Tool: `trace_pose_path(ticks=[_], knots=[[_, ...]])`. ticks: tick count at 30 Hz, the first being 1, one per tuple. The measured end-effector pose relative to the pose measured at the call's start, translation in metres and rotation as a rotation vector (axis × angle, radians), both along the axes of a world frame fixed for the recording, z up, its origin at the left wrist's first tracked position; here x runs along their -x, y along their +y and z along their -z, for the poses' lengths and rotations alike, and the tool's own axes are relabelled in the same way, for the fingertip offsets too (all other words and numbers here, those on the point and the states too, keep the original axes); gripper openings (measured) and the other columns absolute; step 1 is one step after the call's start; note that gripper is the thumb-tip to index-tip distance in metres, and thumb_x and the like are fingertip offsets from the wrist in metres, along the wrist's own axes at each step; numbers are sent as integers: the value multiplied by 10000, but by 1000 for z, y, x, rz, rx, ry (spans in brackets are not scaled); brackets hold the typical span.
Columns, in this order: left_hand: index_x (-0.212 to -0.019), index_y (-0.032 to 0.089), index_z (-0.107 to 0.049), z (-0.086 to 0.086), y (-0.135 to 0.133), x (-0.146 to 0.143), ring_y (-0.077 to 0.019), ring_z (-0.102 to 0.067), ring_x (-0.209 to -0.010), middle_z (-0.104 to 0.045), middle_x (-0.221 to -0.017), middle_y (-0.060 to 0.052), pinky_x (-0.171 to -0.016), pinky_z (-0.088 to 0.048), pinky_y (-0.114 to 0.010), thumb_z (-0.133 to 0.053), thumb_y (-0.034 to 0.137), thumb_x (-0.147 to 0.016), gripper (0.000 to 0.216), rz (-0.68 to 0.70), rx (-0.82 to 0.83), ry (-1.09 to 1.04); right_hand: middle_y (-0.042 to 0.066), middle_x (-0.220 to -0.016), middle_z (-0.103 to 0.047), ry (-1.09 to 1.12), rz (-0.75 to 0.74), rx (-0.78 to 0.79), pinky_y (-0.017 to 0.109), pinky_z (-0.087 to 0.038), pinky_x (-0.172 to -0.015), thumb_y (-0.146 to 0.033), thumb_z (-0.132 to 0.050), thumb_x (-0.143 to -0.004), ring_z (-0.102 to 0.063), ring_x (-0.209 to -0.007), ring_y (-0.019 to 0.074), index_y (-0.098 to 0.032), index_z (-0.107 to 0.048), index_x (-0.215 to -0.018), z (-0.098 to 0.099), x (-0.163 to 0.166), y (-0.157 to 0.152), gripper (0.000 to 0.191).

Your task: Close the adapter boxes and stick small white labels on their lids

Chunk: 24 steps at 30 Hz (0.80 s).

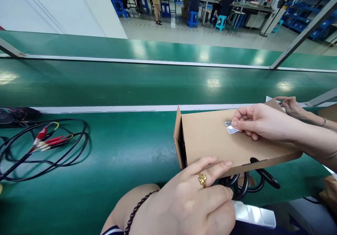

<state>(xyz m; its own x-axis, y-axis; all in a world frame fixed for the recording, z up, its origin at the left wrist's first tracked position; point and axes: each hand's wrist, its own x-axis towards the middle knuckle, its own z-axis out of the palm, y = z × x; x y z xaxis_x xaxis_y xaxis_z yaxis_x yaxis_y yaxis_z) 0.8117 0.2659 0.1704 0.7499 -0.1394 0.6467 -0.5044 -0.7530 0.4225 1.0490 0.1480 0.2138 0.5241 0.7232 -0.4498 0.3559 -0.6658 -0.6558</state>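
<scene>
A flat brown cardboard box (210, 138) lies on the green bench, its left end flap open. My right hand (259, 121) presses a small white label (231, 128) onto the box top with its fingertips. At the near edge of the box, my left hand (189, 201), with a gold ring and a bead bracelet, rests its fingers on the box edge. Below it lies a white strip (254, 214), partly under that hand. Black cable loops (247, 184) hang beneath the box.
A coil of black wire with red and yellow clips (44, 145) lies at the left. Another person's hand (291, 105) works at the right, beyond the box. A green conveyor belt (131, 82) runs behind. Several people stand at benches far back.
</scene>
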Motion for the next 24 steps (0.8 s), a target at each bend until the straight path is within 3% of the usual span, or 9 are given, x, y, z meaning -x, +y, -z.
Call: trace_pose_path(ticks=[8, 15, 19, 21, 24], knots=[[-789, 102, -686, 0, 0, 0, -210, -615, -1232, -740, -908, -28, -1184, -408, -363, -455, -5, -947, 299, 29, 18, 33, 16, -651, -627, -70, -25, 54, 201, -412, -437, -402, -706, -781, -518, -467, 84, -169, -625, -826, -2, 0, 3, 251], [-832, 93, -696, 1, 3, 2, -227, -593, -1262, -741, -942, -33, -1196, -389, -375, -451, 4, -951, 287, 42, 14, 28, 20, -715, -679, -276, -150, 150, 251, -449, -491, -400, -621, -850, -585, -528, 124, -182, -619, -856, -4, 7, 7, 218], [-822, 98, -704, 0, 3, 3, -231, -596, -1257, -745, -949, -26, -1204, -377, -369, -471, 9, -947, 279, 47, 10, 35, -3, -742, -697, -623, -321, 72, 272, -431, -576, -374, -512, -933, -631, -641, 165, -221, -597, -1209, 0, 16, 2, 327], [-829, 97, -709, 0, 2, 3, -236, -596, -1255, -746, -959, -24, -1205, -375, -369, -480, 4, -941, 271, 41, 5, 48, -20, -750, -707, -733, -367, 84, 272, -402, -558, -372, -445, -973, -627, -615, 174, -296, -486, -1408, 5, 18, 0, 444], [-835, 96, -710, 2, 4, 3, -241, -600, -1251, -746, -962, -22, -1208, -368, -370, -498, 0, -930, 251, 46, -19, 36, -31, -729, -702, -815, -369, 75, 259, -356, -509, -347, -403, -992, -587, -532, 165, -359, -366, -1517, 14, 14, -4, 526]])
